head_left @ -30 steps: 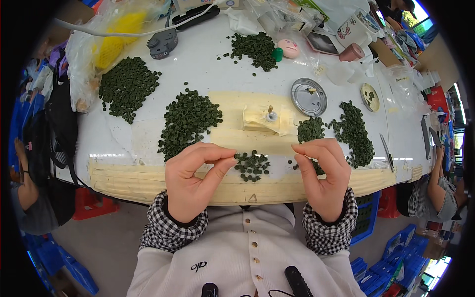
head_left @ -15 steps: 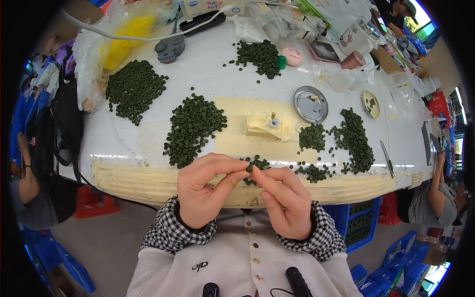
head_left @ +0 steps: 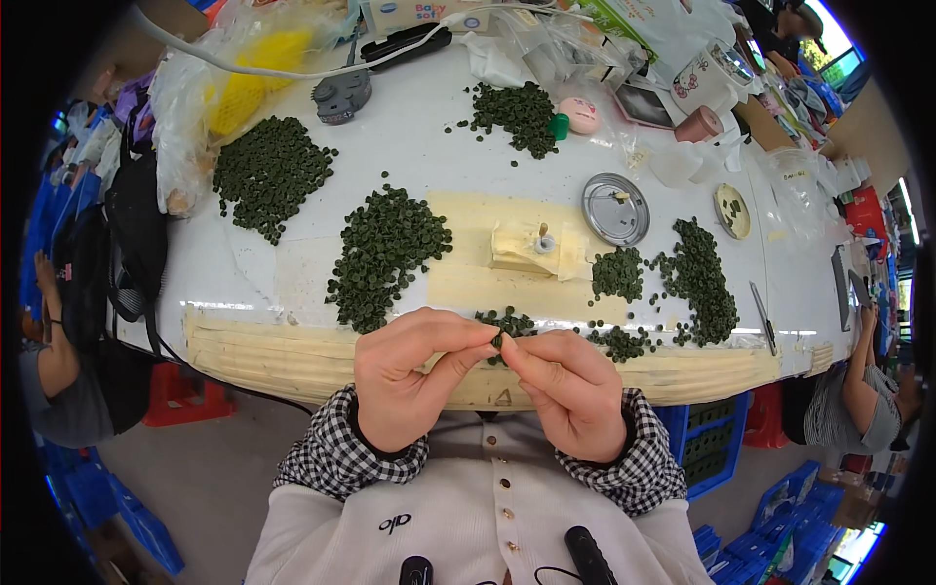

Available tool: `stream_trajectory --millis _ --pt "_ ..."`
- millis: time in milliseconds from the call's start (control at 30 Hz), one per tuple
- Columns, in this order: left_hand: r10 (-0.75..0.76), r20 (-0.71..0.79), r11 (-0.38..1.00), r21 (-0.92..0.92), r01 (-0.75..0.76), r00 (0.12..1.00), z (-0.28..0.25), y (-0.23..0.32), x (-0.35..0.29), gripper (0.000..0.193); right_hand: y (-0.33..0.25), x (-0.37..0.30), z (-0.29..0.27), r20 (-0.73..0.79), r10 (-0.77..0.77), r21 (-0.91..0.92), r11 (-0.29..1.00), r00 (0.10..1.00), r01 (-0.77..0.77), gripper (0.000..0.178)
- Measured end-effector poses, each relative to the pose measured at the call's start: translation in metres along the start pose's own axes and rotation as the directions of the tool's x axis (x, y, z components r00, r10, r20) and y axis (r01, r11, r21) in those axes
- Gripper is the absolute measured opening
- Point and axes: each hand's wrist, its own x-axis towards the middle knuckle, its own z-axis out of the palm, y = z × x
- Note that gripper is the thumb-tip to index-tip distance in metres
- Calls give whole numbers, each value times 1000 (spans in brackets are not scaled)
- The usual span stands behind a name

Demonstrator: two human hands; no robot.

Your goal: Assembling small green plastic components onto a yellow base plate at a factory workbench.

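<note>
A small dark green round piece [head_left: 498, 340] is pinched between my two hands above the table's front edge. My left hand [head_left: 414, 366] grips it with thumb and forefinger, and the fingertips of my right hand [head_left: 568, 382] close on its other side. Just behind the fingertips lies a small pile of similar green pieces [head_left: 509, 321]. Larger heaps sit around it: one [head_left: 385, 255] beyond my left hand, another [head_left: 700, 283] to the right. A cream taped block [head_left: 526, 255] with a small metal post stands on the yellow-taped patch ahead.
A round metal lid [head_left: 615, 209] and a small cream dish [head_left: 731, 209] lie at the right, near a thin pointed tool [head_left: 763, 317]. More green heaps [head_left: 272, 175], plastic bags and a white cable [head_left: 292, 74] occupy the far side. A blue crate [head_left: 714, 444] stands below the table. Other people sit at both sides.
Both hands stay together on the green piece, shifted slightly right and down in the picture. The right-hand fingers have curled in a little. The whole scene has shifted slightly with the view.
</note>
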Motion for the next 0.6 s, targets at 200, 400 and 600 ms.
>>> stream_trajectory --millis 200,400,600 --pt "-7 6 1000 0 7 1000 1 0 -3 16 4 3 -6 37 -68 -27 997 997 69 45" --pt "-14 13 1000 -4 14 1000 1 -2 -3 16 8 3 -8 61 -101 -61 993 993 105 44" --pt "-15 -11 1000 22 15 1000 2 -1 2 15 5 4 -13 -7 11 -144 989 1000 -11 40"
